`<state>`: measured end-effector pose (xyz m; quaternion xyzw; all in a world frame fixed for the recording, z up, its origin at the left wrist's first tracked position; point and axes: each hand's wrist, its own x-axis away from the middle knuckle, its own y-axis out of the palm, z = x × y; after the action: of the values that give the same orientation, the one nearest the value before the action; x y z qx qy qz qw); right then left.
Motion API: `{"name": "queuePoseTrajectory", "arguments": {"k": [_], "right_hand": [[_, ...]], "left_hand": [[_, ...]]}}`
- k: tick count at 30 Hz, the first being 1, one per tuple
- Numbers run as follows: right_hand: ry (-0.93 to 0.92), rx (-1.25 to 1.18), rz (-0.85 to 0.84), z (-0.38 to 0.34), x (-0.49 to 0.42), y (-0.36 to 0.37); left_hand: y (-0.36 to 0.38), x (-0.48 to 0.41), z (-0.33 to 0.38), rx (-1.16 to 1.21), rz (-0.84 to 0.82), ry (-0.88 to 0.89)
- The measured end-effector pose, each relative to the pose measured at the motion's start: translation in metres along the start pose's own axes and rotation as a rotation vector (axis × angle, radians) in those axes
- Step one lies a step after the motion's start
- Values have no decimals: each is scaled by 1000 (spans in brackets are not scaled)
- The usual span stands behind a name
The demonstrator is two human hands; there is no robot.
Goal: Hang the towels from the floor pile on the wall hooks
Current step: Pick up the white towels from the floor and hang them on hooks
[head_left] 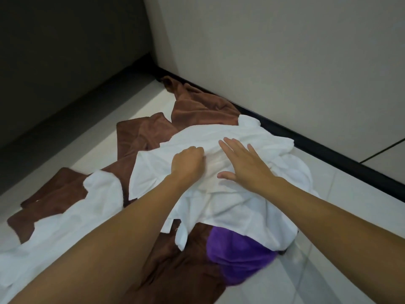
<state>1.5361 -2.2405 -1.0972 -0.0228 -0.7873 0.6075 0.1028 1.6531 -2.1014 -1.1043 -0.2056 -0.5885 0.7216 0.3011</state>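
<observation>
The fingertips of the left hand [188, 161] are buried in a fold of the white towel [230, 207], so how much cloth they grip cannot be told. That towel covers the upper part of the purple towel [238, 260] and the middle of the brown towels [197, 110]. A second white towel [54, 233], the left forearm [105, 244] and the right forearm [333, 220] run off the picture's lower edges.

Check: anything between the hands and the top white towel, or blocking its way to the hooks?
Nothing visible: the left hand grips a fold of the white towel, the right hand lies spread on it, and nothing covers it. The hooks are out of view, so that path cannot be judged.
</observation>
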Motion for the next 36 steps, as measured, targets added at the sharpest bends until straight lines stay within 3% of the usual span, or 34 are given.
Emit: {"name": "queuePoseTrajectory", "arguments": {"k": [4, 7, 13, 16, 18, 20, 25, 27, 30, 36], "right_hand": [[-123, -213, 35, -10, -8, -13], [-110, -382, 50, -18, -15, -25], [3, -541, 143, 1, 0, -36], [85, -563, 160, 18, 12, -37], [109, -553, 183, 21, 15, -39], [79, -601, 208, 13, 14, -43], [-68, -813, 238, -36, 0, -65], [-59, -943, 287, -46, -5, -72], [-14, -988, 296, -45, -7, -74], [43, -768, 244, -34, -2, -69]], "left_hand": [[-39, 15, -7, 513, -60, 181], [-65, 17, -14, 604, -43, 236], [-96, 10, -50, 662, 311, -283], [-107, 11, -74, 730, 408, -504], [-107, 14, -78, 759, 417, -556], [-106, 17, -68, 766, 340, -437], [-107, 30, -21, 558, -66, 256], [-105, 32, -11, 503, -150, 311], [-107, 33, -9, 661, -79, 187], [-136, 25, -23, 862, 294, -319]]}}
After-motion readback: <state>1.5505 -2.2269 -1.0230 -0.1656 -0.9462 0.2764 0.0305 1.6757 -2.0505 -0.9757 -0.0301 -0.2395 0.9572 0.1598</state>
